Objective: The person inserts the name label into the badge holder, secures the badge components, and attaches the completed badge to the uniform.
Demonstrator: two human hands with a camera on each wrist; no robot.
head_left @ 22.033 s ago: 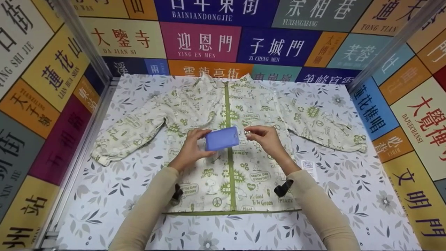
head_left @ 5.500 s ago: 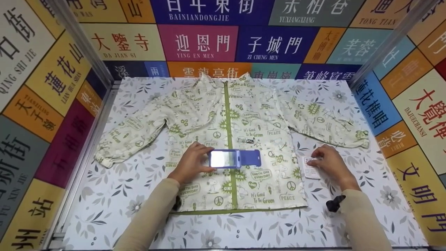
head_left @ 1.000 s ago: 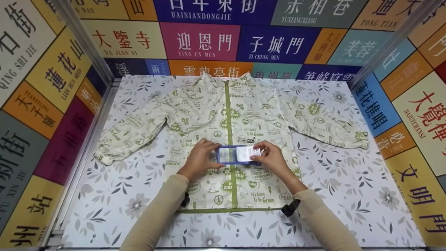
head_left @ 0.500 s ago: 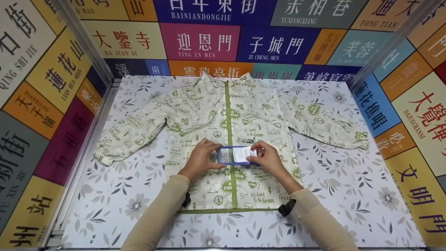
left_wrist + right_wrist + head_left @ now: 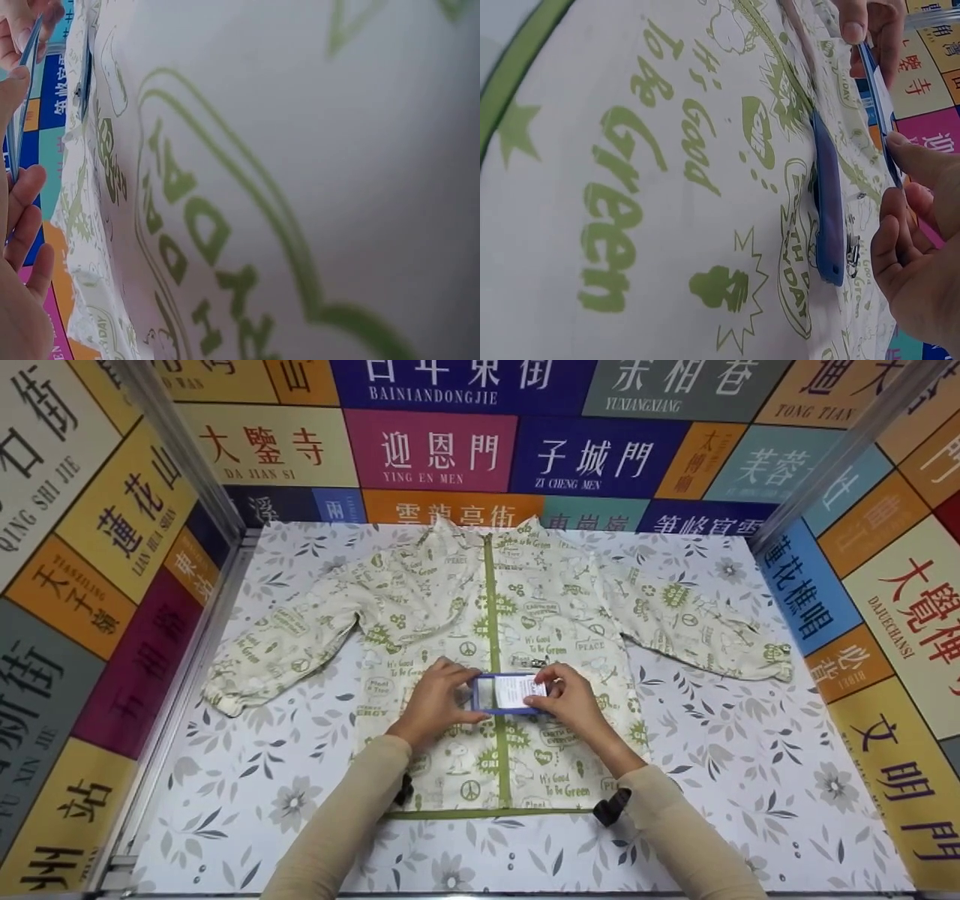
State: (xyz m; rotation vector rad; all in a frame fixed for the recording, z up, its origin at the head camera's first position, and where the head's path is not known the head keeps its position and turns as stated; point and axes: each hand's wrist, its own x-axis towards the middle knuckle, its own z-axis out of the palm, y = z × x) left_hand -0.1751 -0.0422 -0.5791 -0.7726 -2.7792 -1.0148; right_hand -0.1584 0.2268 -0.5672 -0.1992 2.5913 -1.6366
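My left hand [image 5: 431,701] pinches the left end of a blue-framed clear card holder [image 5: 495,711] above the jacket. A white printed card [image 5: 516,692] covers its right part, leaving a see-through strip at the left. The thumb and fingers of my right hand [image 5: 579,701] pinch the card's right end at the holder's edge. Seen edge-on in the right wrist view, holder and card span both hands. Below them a flat blue piece [image 5: 827,202] lies on the jacket, hidden in the head view. Beside it lies a small metal clip [image 5: 853,244].
A cream jacket [image 5: 420,600] with green print and a green zip strip is spread over the table, sleeves out to both sides. Leaf-patterned white cloth [image 5: 750,750] covers the table. Colourful sign panels [image 5: 435,450] wall in the back and sides.
Over the last second the card has slid left across the holder. Earlier, my right hand was at the card on the table's right; before that, it pinched the metal clip, now on the jacket.
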